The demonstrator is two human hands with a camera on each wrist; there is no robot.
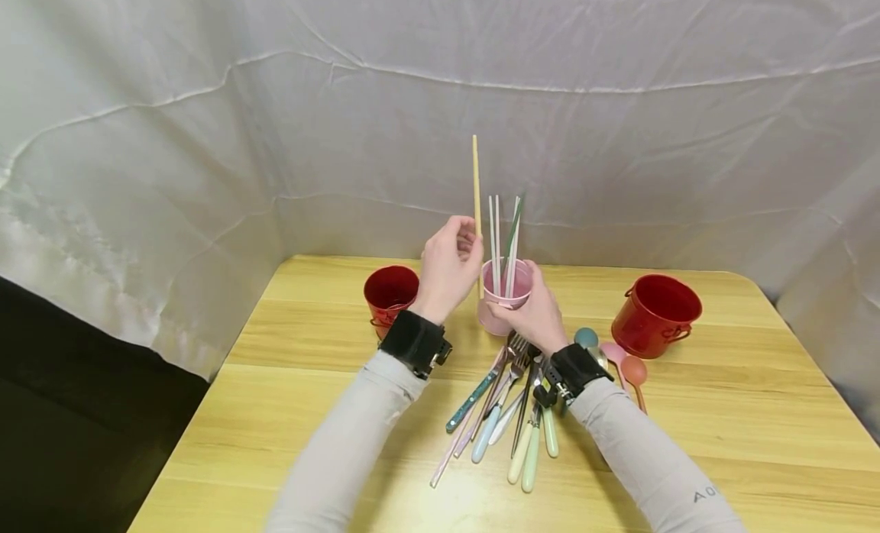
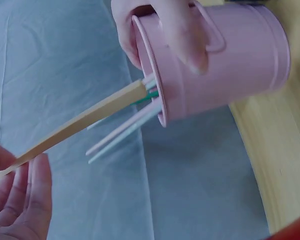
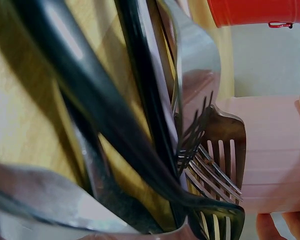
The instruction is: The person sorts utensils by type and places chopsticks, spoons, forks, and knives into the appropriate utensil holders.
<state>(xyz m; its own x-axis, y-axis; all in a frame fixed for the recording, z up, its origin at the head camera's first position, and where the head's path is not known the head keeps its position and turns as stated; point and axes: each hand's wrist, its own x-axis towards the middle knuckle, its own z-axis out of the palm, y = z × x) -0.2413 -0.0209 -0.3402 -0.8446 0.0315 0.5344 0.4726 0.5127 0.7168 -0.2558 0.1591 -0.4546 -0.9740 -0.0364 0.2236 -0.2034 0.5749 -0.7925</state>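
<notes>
A person's left hand [image 1: 447, 272] pinched a pale yellow stick [image 1: 477, 185] between thumb and fingers, its thick end at the mouth of a pink bucket [image 1: 493, 321]. Whether that end touched the rim could not be told. The right hand [image 1: 536, 317] gripped the bucket's side near the rim, thumb against the outer wall. Inside stood at least 3 white sticks [image 1: 498, 239] and 1 green stick [image 1: 513, 227], their lower ends hidden by the wall.

2 red buckets flanked it on the wooden table [image 1: 275, 411]: the left red bucket [image 1: 382, 316], partly covered by the left wrist, and the right red bucket [image 1: 635, 331]; what either held was hard to make out. Nearer lay a cutlery pile [image 1: 473, 401], partly behind the right wrist, and spoons [image 1: 634, 370], handles cut off by the sleeve. Close up, forks [image 3: 235, 132] near the pink bucket crowded together, partly blurred.
</notes>
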